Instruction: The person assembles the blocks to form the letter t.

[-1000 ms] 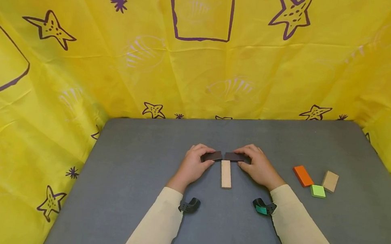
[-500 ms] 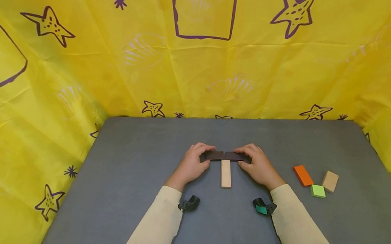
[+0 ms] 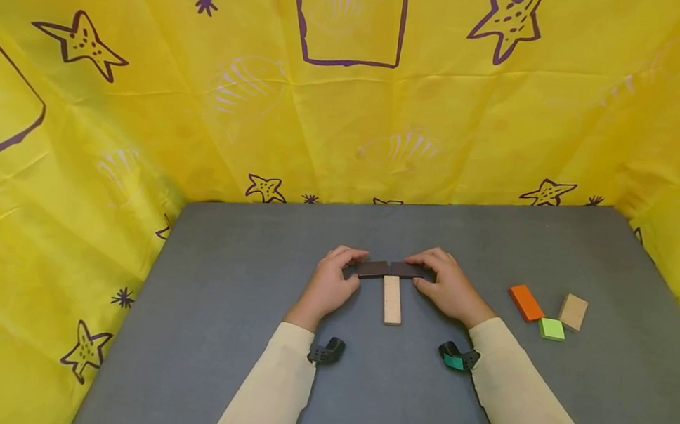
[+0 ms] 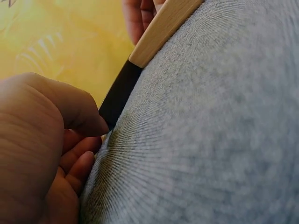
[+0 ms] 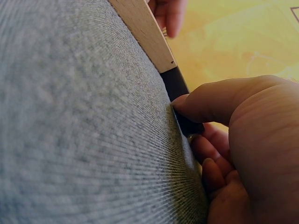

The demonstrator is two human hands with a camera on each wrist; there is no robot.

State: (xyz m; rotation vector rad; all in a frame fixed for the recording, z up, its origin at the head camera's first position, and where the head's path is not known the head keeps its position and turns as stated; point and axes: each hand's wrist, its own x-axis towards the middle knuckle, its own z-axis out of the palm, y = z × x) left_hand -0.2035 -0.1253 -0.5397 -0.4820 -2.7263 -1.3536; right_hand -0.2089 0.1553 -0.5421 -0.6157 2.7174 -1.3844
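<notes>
Two dark wooden blocks lie end to end in a row: the left dark block (image 3: 373,269) and the right dark block (image 3: 404,269). A pale wooden block (image 3: 392,300) runs from their junction toward me, forming a T. My left hand (image 3: 329,283) is at the row's left end, its thumb and fingers loosely spread on either side; in the left wrist view the thumb tip (image 4: 100,126) is by the dark block's end. My right hand (image 3: 447,287) pinches the right dark block, its thumb (image 5: 184,105) against the near side. Its fingers partly hide that block's right end.
Off to the right on the grey table (image 3: 226,311) lie an orange block (image 3: 526,303), a small green block (image 3: 551,329) and a light wooden block (image 3: 572,312), close together. A yellow patterned cloth (image 3: 338,127) stands behind the table and along both sides.
The left dark block has slid right until it meets the right one. My left hand has since drawn slightly left, loosening from it. My right hand has stayed nearly still.
</notes>
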